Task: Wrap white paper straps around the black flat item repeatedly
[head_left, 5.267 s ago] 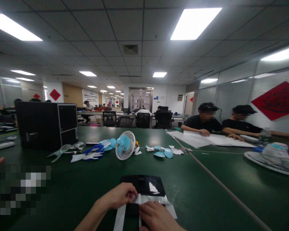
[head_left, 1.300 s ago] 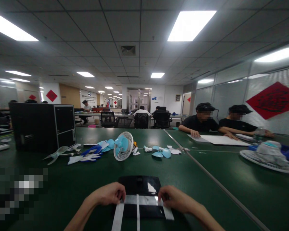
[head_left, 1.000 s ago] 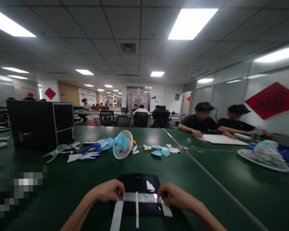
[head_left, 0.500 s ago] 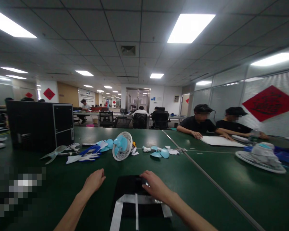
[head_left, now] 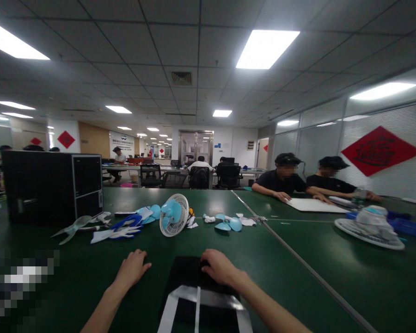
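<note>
A flat black package [head_left: 187,282] with silvery tape strips [head_left: 197,298] crossed over it lies on the green table [head_left: 280,286] in front of me. My right hand [head_left: 219,267] rests on the package's far edge, fingers curled down over it. My left hand [head_left: 131,268] lies flat on the table just left of the package, fingers stretched forward and holding nothing.
Beyond the package lie a small white fan [head_left: 173,215], blue fan blades [head_left: 227,224] and blue and white gloves [head_left: 119,229]. A black computer case [head_left: 52,187] stands at the left. Two people [head_left: 287,178] handle white paper [head_left: 314,206] at the right; a dismantled fan [head_left: 370,221] lies nearer.
Both hands have left the ends of the tape strip. The right hand moved up to the package's far edge, and the left hand moved off onto the table at the left.
</note>
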